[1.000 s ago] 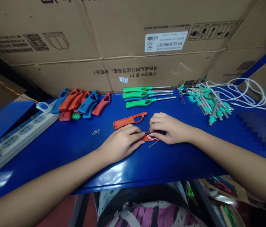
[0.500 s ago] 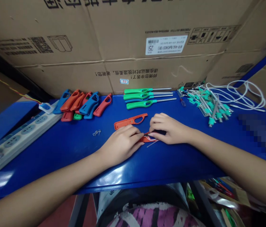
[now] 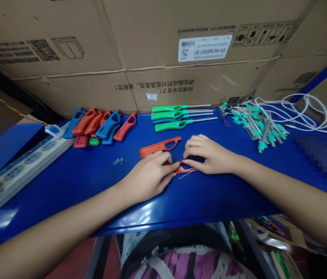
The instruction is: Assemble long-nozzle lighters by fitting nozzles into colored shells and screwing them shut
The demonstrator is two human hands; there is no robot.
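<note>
Between my hands, low over the blue table, is an orange lighter shell half (image 3: 184,169) with thin white and red wires (image 3: 186,168) in it. My left hand (image 3: 151,172) is closed on its left end, thumb and fingers pinching. My right hand (image 3: 206,155) is closed at the other end, fingertips pressed among the wires; what small part they pinch is mostly hidden. A thin clear tube (image 3: 187,174) sticks out below the shell. Just behind my hands lies another orange shell half (image 3: 161,147), inner side up.
Several small screws (image 3: 118,161) lie left of my hands. Coloured lighter handles (image 3: 101,126) are piled at back left beside a power strip (image 3: 32,159). Green and blue long lighters (image 3: 172,115) lie at the back. Metal tubes with teal parts (image 3: 260,124) and a white cable (image 3: 311,104) are at right.
My fingertips have shifted slightly around the wires in the orange shell half, which both hands still hold. The whole view has tilted a little; the other things lie as before.
</note>
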